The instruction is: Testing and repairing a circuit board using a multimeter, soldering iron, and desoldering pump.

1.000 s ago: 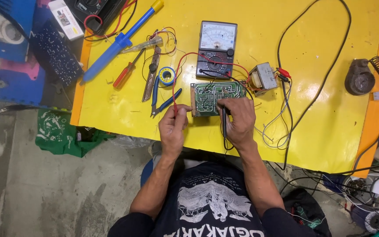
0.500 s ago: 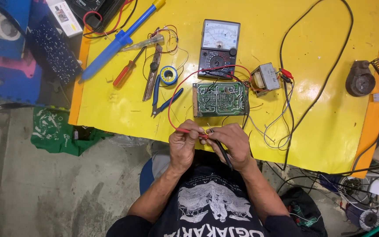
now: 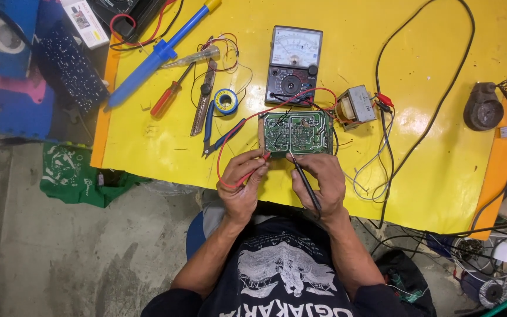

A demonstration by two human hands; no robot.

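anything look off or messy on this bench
Nothing looks damaged or spilled. The left hand holds a red probe and the right hand a black probe at the green circuit board. Only oddity: loose wires trail untidily over the yellow table.

— What is worn on the upper body?

— A dark navy short-sleeved cotton T-shirt (image 3: 286, 282) is worn, with a pale grey-white graphic of a winged, ornate emblem printed across the chest.

— And below that graphic?

— A row of large pale block letters is seen, cut off by the frame's edge. The forearms are left bare beyond the sleeves.
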